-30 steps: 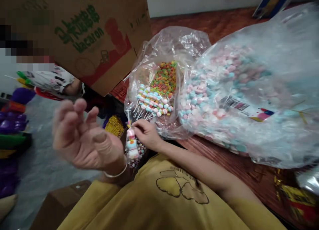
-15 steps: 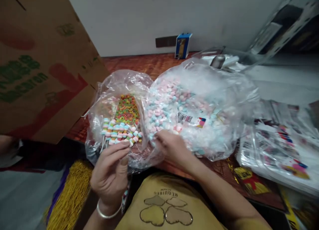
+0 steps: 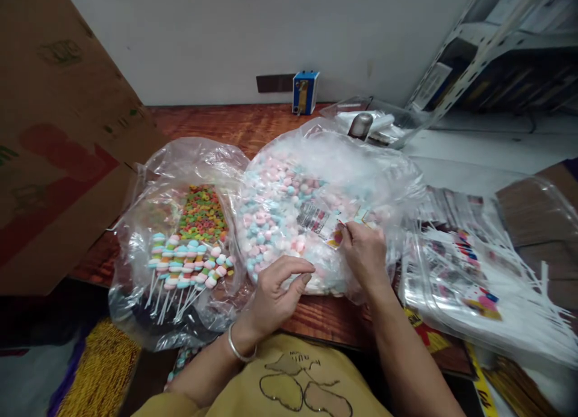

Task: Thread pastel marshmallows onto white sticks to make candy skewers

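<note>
Take the big clear plastic bag of pink and pale-blue marshmallows (image 3: 275,188) as your clock centre: it lies on the reddish wood-grain tabletop (image 3: 198,122). Your right hand (image 3: 365,253) is at its 4 o'clock, on the film beside the printed label (image 3: 311,218); that grip is drawn in close at the fingertips, but you cannot tell whether it pinches the plastic or some small piece. Your left hand (image 3: 280,292) is at 7 o'clock, at the near edge, its grip half-curled with a small gap between thumb and forefinger and nothing visible in it. At 9 o'clock, just beside, a crumpled clear plastic bag (image 3: 198,152) surrounds marshmallow skewers on white sticks (image 3: 185,263), sticks towards you, and small ring-shaped red, green and orange sweets (image 3: 203,209). At 3 to 4 o'clock sits a stack of printed clear plastic packets (image 3: 451,284). The big bag looks light for its bulk but floppy, its film slick and its load soft and easily squashed. Lift it by gathered film with one hand, palm the other underneath, and avoid squeezing the middle. Handle the skewers by their sticks, as the marshmallows would dent.
</note>
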